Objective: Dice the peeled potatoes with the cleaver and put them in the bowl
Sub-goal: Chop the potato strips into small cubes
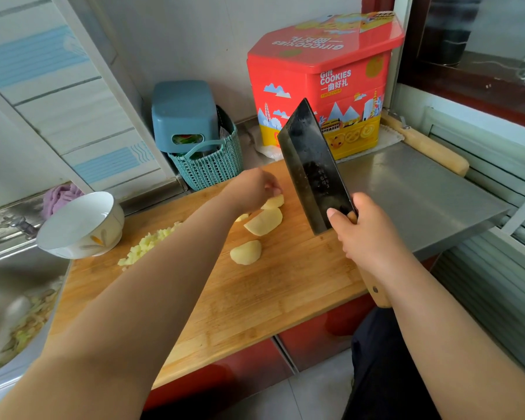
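Several pale potato slices [262, 222] lie on the wooden cutting board [255, 292], one slice [245, 252] nearer to me. My left hand [252, 187] reaches over the far slices and its fingertips pinch the topmost slice [274, 201]. My right hand [367, 234] grips the wooden handle of the dark cleaver [311, 168], whose blade is raised and tilted up, clear of the board, right of the slices. A heap of diced potato [147, 244] sits at the board's left. The white bowl [82, 225] stands tilted at the board's left corner.
A steel sink [15, 298] with peel scraps lies at the left. Behind the board stand a teal basket [209, 165] with a blue box and a red cookie tin [325, 86]. A rolling pin [425, 144] lies on the steel counter [412, 189] at right.
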### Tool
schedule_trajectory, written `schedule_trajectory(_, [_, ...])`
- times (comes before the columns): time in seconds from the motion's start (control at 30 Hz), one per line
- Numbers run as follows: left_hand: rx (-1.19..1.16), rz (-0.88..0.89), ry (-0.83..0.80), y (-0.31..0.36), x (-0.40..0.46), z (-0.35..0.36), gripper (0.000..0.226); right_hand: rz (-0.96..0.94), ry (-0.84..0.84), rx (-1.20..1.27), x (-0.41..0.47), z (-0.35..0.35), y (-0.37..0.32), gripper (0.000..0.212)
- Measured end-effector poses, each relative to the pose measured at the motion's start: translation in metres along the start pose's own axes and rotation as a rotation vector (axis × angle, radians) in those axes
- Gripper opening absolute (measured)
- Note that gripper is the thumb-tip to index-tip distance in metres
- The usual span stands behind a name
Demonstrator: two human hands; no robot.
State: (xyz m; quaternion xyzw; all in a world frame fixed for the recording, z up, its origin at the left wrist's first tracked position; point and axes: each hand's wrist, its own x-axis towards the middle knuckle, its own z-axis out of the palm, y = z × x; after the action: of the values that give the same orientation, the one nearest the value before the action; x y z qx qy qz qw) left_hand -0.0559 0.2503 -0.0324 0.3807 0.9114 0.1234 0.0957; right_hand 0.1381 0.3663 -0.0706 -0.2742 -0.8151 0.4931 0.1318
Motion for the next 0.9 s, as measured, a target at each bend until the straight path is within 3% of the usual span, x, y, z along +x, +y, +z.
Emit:
schedule_trajectory(0.13, [0.111,-0.051,-0.002,0.002,0.004,0.004,0.021,-0.002,-0.007,-0.004,0.001,0.000,0.001,0.042])
schedule_trajectory(0.27, [0.074,-0.044,-0.133,0.004,0.003,-0.003,0.042,-0.004,-0.005,-0.007,0.000,0.000,0.000,0.040])
schedule_trajectory(0.4, [0.077,-0.037,-0.158,0.005,0.000,-0.003,0.039,-0.004,-0.002,-0.016,-0.002,0.000,-0.002,0.040])
schedule_trajectory(0.63, [0.208,0.000,-0.018,0.009,-0.017,0.010,0.034,0.023,0.006,-0.015,-0.008,0.001,-0.009,0.058])
schedule_trajectory(0.9, [0.213,-0.027,0.215,0.006,-0.040,0.020,0.032,0.030,0.025,-0.079,-0.016,0.001,-0.018,0.055])
